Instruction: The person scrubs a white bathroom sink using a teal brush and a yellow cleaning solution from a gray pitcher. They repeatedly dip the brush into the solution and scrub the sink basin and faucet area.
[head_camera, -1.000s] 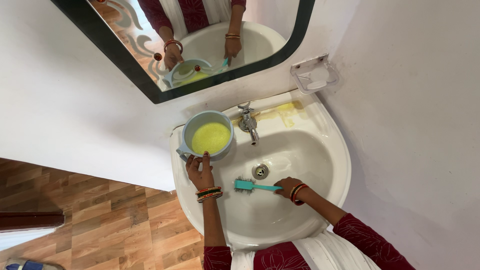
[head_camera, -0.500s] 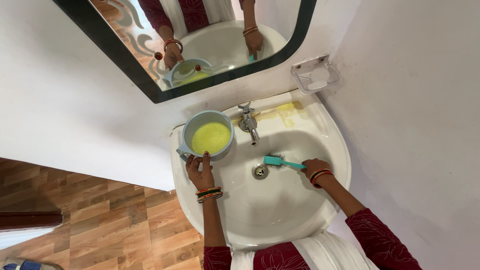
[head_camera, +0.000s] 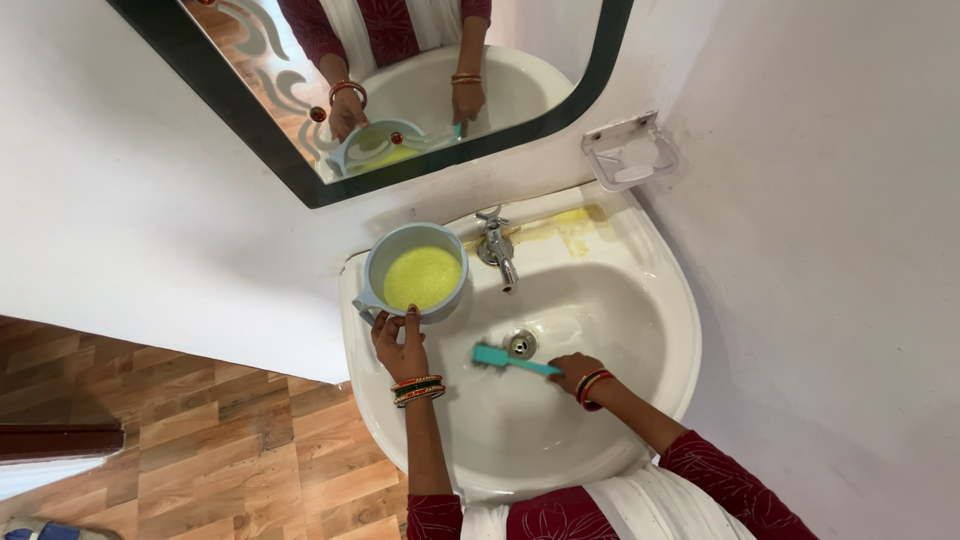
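Head view, looking straight down at a white wash basin (head_camera: 640, 400) fixed to a white wall. A pale blue mug (head_camera: 413, 275) filled with a yellow-green liquid (head_camera: 422, 277) is seen resting on the left rim of the basin, just beside the chrome tap (head_camera: 497, 248). The near edge of the mug is touched by the fingertips of the left hand (head_camera: 400, 343), which is laid against the rim with the fingers curled around it; bangles of red, green and gold are worn at that wrist. A teal brush (head_camera: 505, 358) is gripped by its handle in the closed right hand (head_camera: 574, 372), and its head is held down against the bottom of the bowl, just left of the drain (head_camera: 521, 344). Similar bangles are worn on the right wrist, and dark red sleeves are visible on both forearms. A yellowish stain (head_camera: 565, 225) is spread along the back ledge of the basin, to the right of the tap. A clear soap holder (head_camera: 629, 155) is mounted on the wall above the basin's right side. Above, a dark-framed mirror (head_camera: 380, 90) is hung, in which both hands, the mug and the brush are reflected. Wood-patterned flooring (head_camera: 180, 450) is shown at lower left.
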